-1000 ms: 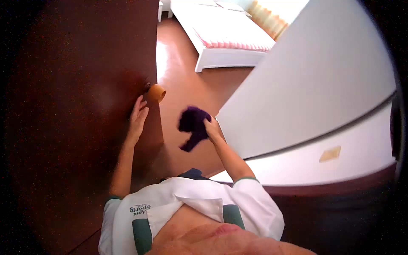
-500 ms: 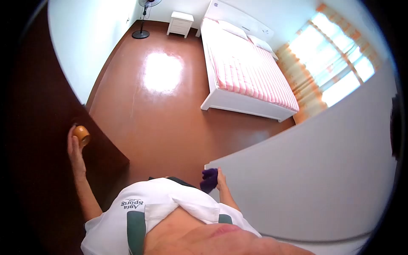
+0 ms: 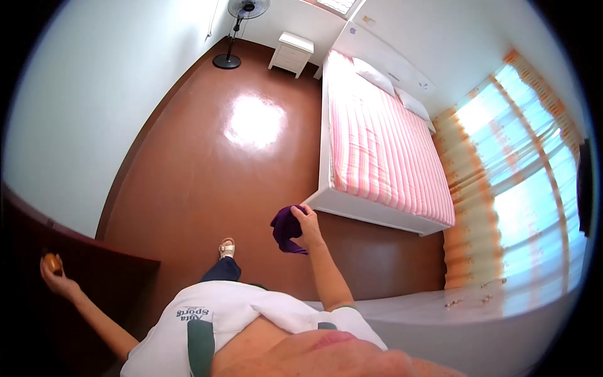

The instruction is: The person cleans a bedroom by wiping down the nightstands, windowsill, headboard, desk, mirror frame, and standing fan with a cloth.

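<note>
While your left hand is partly closed with its fingers curled about the round knob of the dark door, your right hand pinches the purple cloth between thumb and fingers. The cloth hangs in a loose fold on the inner side of that hand, above the brown floor and near the bed's foot end in your view. Between your hands, and closer to your body, is one foot in a sandal. Beyond your right hand stands the bed, its white frame holding a striped cover with two pillows at the far end. Well ahead of both hands is the nightstand, its front closed, so you cannot tell what is inside; the fan stands just left of it. Off to the right of your right hand, curtains hang by the bright window.
</note>
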{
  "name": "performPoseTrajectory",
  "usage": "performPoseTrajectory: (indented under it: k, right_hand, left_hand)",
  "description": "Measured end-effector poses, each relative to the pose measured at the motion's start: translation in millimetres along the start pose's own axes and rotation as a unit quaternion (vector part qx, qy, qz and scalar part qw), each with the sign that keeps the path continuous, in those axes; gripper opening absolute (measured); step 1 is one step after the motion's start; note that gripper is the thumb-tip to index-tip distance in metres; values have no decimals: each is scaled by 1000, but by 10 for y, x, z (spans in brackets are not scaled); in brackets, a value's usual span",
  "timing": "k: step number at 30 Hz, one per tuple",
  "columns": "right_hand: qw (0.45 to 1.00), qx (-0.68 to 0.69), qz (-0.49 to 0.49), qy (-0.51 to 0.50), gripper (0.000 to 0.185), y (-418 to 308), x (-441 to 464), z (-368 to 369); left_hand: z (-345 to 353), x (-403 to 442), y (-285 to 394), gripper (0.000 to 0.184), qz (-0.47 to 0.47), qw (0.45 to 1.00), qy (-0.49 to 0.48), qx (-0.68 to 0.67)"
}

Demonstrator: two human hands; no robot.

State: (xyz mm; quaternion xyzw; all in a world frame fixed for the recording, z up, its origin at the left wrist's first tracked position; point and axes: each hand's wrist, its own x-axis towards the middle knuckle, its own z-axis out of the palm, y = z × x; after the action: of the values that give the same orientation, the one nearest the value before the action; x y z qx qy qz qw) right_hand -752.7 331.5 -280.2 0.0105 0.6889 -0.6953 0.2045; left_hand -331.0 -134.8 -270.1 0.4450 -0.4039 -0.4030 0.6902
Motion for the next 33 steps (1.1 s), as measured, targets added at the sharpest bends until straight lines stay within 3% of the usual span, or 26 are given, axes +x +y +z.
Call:
performPoseTrajectory:
  k: [1, 4, 6, 9, 10, 12, 14, 16, 18, 19, 21, 22, 24, 25, 26, 27, 28, 29, 30, 31, 33]
  right_hand:
    - [999, -42, 2, -12, 21, -32, 290, -112]
    - [977, -213, -20, -5, 27, 310, 1162, -430]
    - [982, -188, 33, -4, 32, 153, 1389, -543]
    - [988, -122, 77, 60, 31, 68, 1873, -803]
    - [985, -94, 121, 79, 31, 64, 2039, -901]
    - [984, -45, 115, 131, 32, 167, 2391, -1007]
    - [982, -27, 122, 144, 32, 218, 2771, -1200]
    - [981, -46, 105, 155, 29, 250, 3289, -1383]
    - [981, -50, 117, 144, 26, 84, 3880, -1495]
    - [987, -35, 109, 116, 29, -57, 4179, -1549]
    - [991, -33, 107, 75, 33, -359, 4828, -1601]
    - [995, -38, 71, 63, 33, -550, 5138, -1578]
    - [997, -41, 44, 39, 33, -897, 5777, -1448]
    - [996, -92, 6, 18, 34, -1114, 6040, -1436]
    - [989, -145, -29, -3, 34, -1330, 6259, -1406]
    - [972, -232, -4, -25, 33, -1805, 6347, -1182]
    - [947, -317, 21, -48, 32, -2188, 6442, -971]
    - [962, -262, 40, -61, 32, -2121, 6756, -1035]
    - [975, -203, 54, -70, 32, -2059, 7088, -1087]
    - [977, -199, 3, -81, 32, -2091, 7385, -813]
    - [965, -195, 120, -123, 30, -2290, 7826, -799]
  left_hand:
    - [-9, 145, -167, 35, 26, 999, 45, 9]
    - [44, 493, -194, 37, -39, 985, 164, -31]
    - [-88, 743, -386, 39, -20, 980, 196, -6]
    - [254, 568, -132, 41, 24, 978, 208, 17]
    - [345, 497, -82, 43, 42, 968, 219, 118]
    - [771, 354, 22, 55, -26, 938, 345, -26]
    - [1137, 50, -386, 67, -62, 894, 414, -159]
    - [1949, -453, -933, 64, -192, 882, 339, -265]
    - [3130, -959, -1598, 61, -347, 895, 146, -238]
    - [3858, -1315, -1787, 61, -425, 846, 43, -318]
    - [5583, -2271, -1371, 59, -498, 781, -222, -304]
    - [6272, -2620, -1266, 58, -488, 577, -439, -486]
    - [7372, -3407, -425, 80, -518, 528, -545, -396]
    - [7758, -3729, -35, 95, -505, 382, -632, -447]
    - [8037, -3958, 299, 91, -482, 272, -691, -466]
    - [8315, -4188, 632, 88, -441, 163, -745, -473]
    - [8509, -4297, 709, 91, -479, 81, -739, -466]
    - [8706, -4404, 784, 94, -514, 2, -731, -449]
    - [8838, -4551, 799, 72, -395, 74, -753, -521]
    - [8982, -4443, 903, 53, -253, 135, -772, -567]
    - [9419, -4496, 721, 60, -221, 146, -768, -583]
